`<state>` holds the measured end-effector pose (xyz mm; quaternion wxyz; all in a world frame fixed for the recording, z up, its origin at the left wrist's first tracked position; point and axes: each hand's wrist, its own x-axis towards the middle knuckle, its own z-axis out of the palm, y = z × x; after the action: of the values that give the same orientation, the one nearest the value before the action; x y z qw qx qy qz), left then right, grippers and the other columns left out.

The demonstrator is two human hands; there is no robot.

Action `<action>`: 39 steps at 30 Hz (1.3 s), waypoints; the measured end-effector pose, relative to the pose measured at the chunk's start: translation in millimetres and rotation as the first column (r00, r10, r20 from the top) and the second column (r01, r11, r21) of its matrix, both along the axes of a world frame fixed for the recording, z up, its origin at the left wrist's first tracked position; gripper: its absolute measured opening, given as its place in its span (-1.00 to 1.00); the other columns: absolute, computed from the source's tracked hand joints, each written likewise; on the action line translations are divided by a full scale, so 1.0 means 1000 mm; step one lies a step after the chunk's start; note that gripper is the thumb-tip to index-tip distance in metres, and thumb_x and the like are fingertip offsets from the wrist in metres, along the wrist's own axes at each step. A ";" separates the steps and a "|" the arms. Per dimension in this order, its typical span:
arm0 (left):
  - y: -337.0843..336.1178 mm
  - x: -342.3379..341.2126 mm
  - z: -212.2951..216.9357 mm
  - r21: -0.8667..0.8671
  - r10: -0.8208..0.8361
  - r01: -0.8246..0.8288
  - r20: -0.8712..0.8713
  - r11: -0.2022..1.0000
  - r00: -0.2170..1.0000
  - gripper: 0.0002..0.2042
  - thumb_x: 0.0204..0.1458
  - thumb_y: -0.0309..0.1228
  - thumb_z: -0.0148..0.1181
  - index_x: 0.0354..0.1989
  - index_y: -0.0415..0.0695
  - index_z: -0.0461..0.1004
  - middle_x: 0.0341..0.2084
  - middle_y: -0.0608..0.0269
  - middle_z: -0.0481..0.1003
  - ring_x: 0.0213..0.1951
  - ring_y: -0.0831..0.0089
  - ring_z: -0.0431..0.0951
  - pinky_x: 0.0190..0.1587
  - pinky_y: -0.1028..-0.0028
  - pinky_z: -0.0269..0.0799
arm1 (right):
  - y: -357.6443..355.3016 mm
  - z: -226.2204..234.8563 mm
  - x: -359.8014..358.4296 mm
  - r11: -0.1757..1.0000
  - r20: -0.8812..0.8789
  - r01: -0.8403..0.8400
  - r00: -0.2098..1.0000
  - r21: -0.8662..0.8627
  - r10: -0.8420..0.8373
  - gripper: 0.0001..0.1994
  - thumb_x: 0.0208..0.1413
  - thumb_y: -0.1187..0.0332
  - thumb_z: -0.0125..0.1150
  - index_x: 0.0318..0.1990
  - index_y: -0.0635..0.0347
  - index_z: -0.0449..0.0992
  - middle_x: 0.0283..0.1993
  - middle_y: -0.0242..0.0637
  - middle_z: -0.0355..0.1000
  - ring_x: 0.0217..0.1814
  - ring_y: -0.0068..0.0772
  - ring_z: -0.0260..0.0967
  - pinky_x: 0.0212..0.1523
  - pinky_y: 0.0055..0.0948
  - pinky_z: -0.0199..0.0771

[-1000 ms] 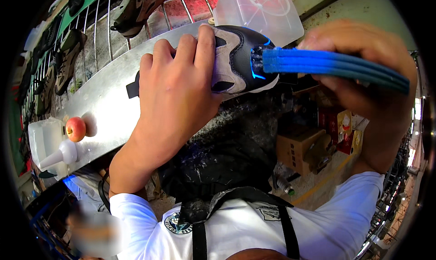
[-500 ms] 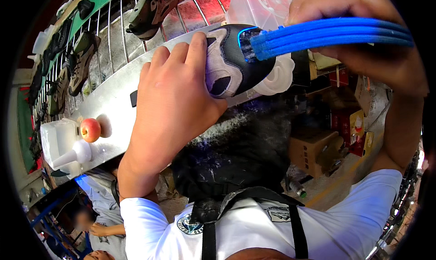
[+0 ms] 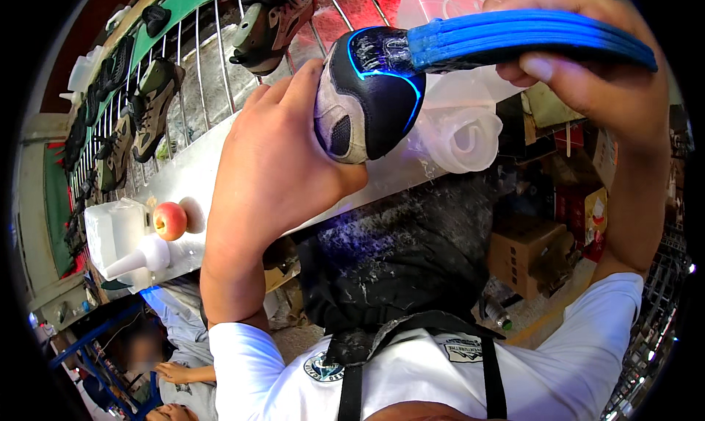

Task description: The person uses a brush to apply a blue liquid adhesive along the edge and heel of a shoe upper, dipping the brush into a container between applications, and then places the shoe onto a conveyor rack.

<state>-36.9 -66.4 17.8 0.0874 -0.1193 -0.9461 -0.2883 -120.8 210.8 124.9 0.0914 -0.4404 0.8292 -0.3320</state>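
Observation:
My left hand (image 3: 272, 156) is wrapped round a shoe (image 3: 376, 101) with a black rounded toe and grey-beige panels with dark mesh. My right hand (image 3: 613, 90) grips a long blue brush (image 3: 521, 35) with several ridged strips side by side along its handle. Its dark, worn end rests on the top of the shoe's toe. A bright blue line curves along the black part, beside the brush end. My left palm hides the rest of the shoe.
A pale metal bench (image 3: 345, 200) runs beneath the shoe. It bears a red apple (image 3: 170, 221), a white nozzle bottle (image 3: 153, 253) and a translucent cup (image 3: 470, 142). Shoes (image 3: 158, 109) sit on a wire rack beyond. Cardboard boxes (image 3: 525, 252) stand below right; another person (image 3: 183, 369) is lower left.
The shoe has turned in my left hand, showing more of its black toe and blue line. My right hand has brought the brush end up and left across the toe. The whole view has shifted slightly.

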 end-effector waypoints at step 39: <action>-0.079 -0.034 -0.012 0.317 -0.065 -0.072 0.402 0.946 0.913 -0.40 -0.29 -0.45 0.58 0.02 -0.30 0.49 -0.20 0.25 0.62 -0.17 0.51 0.59 -0.01 0.41 0.54 | -0.101 -0.201 0.062 0.579 0.241 0.285 0.958 -0.764 -0.154 -0.63 0.23 0.65 0.13 0.17 0.66 0.39 -0.04 0.20 0.56 -0.02 -0.09 0.62 0.03 -0.23 0.70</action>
<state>-70.4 -145.0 5.6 -0.0928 -0.0389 -0.8831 -0.4584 -58.5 109.8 -76.1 -0.0933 -0.3028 0.6352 -0.7043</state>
